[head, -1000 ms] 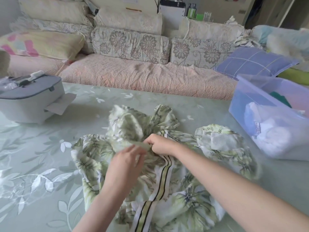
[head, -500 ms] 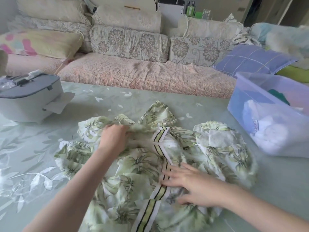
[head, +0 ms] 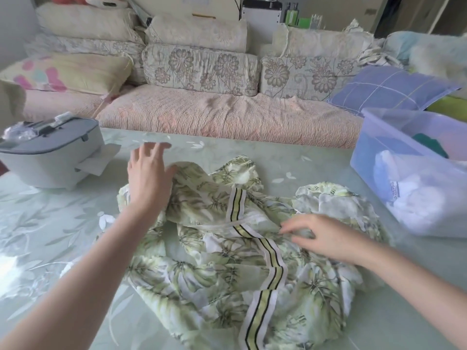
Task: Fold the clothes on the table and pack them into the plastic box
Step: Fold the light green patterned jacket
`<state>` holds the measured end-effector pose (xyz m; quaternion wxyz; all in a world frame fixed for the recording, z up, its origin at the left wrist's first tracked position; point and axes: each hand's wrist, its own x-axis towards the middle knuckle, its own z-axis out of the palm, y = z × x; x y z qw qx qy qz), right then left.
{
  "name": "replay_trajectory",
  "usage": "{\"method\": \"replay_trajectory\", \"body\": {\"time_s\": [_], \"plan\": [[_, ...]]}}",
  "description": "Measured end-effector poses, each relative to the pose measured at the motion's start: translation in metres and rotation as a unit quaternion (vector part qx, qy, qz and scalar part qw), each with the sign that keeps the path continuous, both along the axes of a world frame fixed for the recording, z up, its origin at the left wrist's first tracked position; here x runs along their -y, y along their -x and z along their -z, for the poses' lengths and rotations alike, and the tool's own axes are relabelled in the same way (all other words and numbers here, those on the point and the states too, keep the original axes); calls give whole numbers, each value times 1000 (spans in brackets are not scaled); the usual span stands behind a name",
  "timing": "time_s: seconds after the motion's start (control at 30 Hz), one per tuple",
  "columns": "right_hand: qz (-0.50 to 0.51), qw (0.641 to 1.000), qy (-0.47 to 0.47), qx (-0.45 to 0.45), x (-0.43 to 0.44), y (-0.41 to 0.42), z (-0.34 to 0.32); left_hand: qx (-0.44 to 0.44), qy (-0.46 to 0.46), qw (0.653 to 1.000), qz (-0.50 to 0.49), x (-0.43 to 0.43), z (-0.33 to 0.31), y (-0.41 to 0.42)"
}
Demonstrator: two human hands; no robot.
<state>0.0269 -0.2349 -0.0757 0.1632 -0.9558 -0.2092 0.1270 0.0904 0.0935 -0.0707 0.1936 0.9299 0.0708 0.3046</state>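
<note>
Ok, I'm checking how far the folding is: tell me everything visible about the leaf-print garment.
The garment is thin, light cloth, white with green leaves, with a white, yellow and black striped band down it. It lies crumpled, not yet folded, on the table. The left hand rests open at its far left edge; the right hand touches it beside the band.

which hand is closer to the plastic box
Right. The right hand rests on the leaf-print garment, left of the plastic box and apart from it. The left hand is on the garment's opposite edge, nearer the grey appliance.
</note>
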Motion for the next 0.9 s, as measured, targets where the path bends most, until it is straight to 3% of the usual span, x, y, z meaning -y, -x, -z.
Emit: {"method": "replay_trajectory", "body": {"time_s": [0.07,0.17,0.23,0.37,0.47,0.5,0.6,0.67,0.77,0.83,0.9], "plan": [[23,998,-40,30,-17,-19,-4,-67,-30,997,1,5,9,10],[74,996,-41,7,-41,-43,1,-280,-94,955,-33,-4,27,17],[81,997,-15,-14,-53,-52,12,-325,-81,940,-61,-17,32,19],[95,995,24,-26,-58,-53,24,-217,131,967,24,-35,11,18],[145,988,-15,58,-40,-55,17,-85,304,946,74,-38,-15,20],[169,981,-44,82,-32,-56,12,-36,317,944,83,-39,-22,19],[262,953,-70,138,-10,-60,-4,53,274,958,70,-37,-34,8],[311,936,-7,165,3,-61,-5,84,246,965,38,-30,-39,-1],[295,939,116,135,3,-58,-5,72,115,990,-27,-11,-36,-13],[238,957,90,139,-11,-56,-9,42,52,998,-3,3,-24,-14],[174,974,-23,143,-35,-53,-22,9,46,998,34,14,-8,-7]]}}
